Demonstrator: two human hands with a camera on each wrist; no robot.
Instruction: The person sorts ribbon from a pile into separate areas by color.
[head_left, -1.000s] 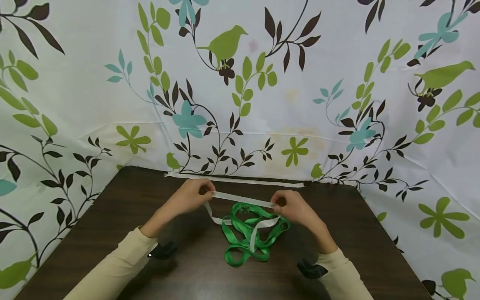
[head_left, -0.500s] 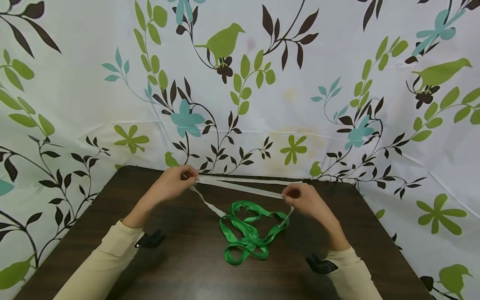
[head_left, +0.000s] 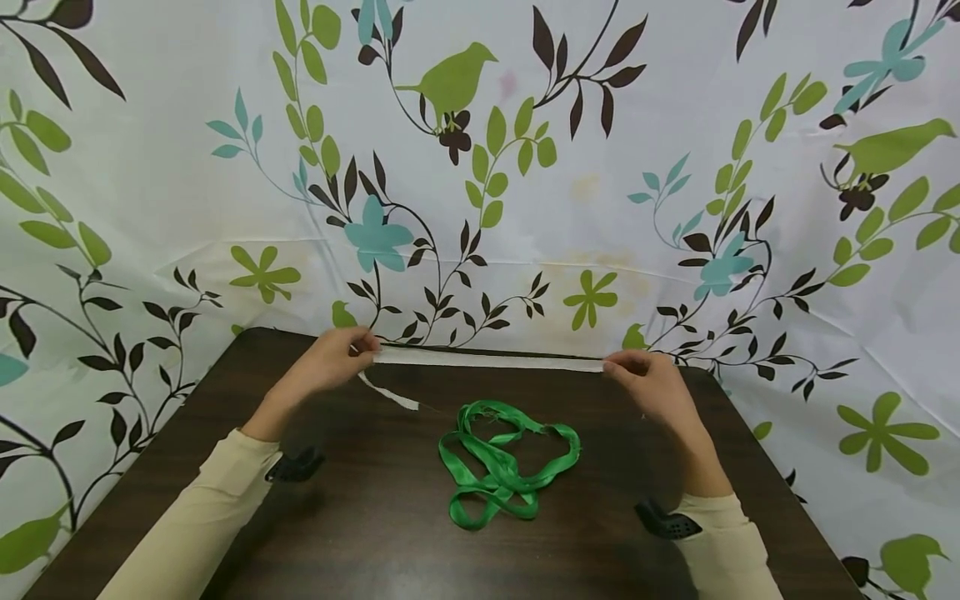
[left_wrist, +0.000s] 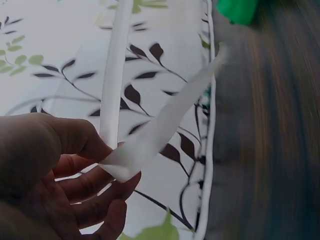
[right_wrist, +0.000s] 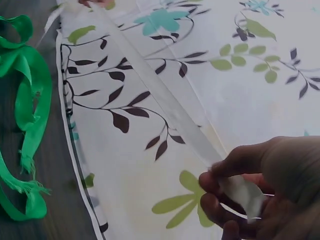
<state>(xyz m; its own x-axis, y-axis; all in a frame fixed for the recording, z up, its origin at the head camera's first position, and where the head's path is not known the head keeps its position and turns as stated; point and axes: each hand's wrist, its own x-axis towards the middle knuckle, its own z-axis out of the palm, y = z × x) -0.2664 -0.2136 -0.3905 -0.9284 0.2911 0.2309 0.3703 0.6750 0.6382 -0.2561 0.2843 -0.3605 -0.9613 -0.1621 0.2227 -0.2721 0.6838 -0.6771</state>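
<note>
A white ribbon stretches taut between my two hands, near the table's back edge in the head view. My left hand pinches it between thumb and fingers, and a loose tail sticks out past them. At the other end, thumb and fingers of my right hand pinch the ribbon, with a short curled end lying over the fingers in the right wrist view. Closer to me, a green ribbon lies in loose loops on the table, with frayed ends showing in the right wrist view.
The dark wooden table backs onto a white cloth printed with birds, leaves and flowers. A thin white strip runs along the back edge. Black devices sit at both wrists.
My hands have drawn apart and moved toward the back edge, pulling a longer stretch of white ribbon taut. The ribbon's tails have lifted off the green ribbon, which stays put.
</note>
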